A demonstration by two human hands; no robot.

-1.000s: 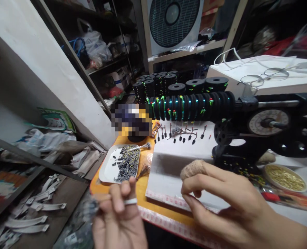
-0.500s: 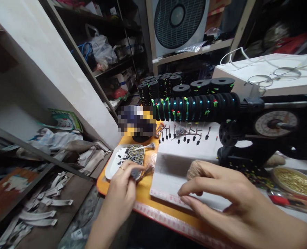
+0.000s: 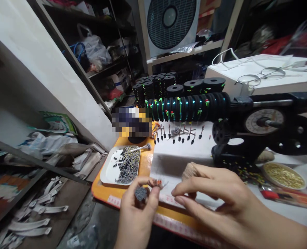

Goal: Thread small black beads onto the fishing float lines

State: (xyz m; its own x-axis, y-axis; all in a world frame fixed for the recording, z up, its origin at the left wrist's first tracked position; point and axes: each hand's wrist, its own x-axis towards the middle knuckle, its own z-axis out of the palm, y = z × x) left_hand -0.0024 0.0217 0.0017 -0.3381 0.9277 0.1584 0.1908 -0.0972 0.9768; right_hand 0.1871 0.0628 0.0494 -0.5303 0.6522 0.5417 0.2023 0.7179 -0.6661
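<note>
My left hand (image 3: pixel 139 207) is closed around a bundle of thin sticks (image 3: pixel 141 194), whose packed dark grey ends face me. Orange tips and fine wire-like ends stick out past its thumb and forefinger. Close by on the right, my right hand (image 3: pixel 218 197) has thumb and forefinger pinched together; whatever may lie between them is too small to make out. A tan wrap (image 3: pixel 190 171) covers one of its fingers. Beyond the hands, a black ridged roller (image 3: pixel 189 106) carries green, red and yellow bits on lines, with small black pieces (image 3: pixel 183 139) hanging below.
A white tray (image 3: pixel 107 169) of small grey and yellow pieces sits on the orange table (image 3: pixel 97 186). To the right are a bowl of gold-coloured bits (image 3: pixel 284 175), a red-handled tool (image 3: pixel 268 193) and a dial (image 3: pixel 264 120). Black spools (image 3: pixel 174 90) and a fan (image 3: pixel 172 22) stand behind.
My left hand has come away from the tray, moving right toward my right hand, and the bundle's orange, wiry end now shows. My right hand keeps its pinch. The view has shifted slightly.
</note>
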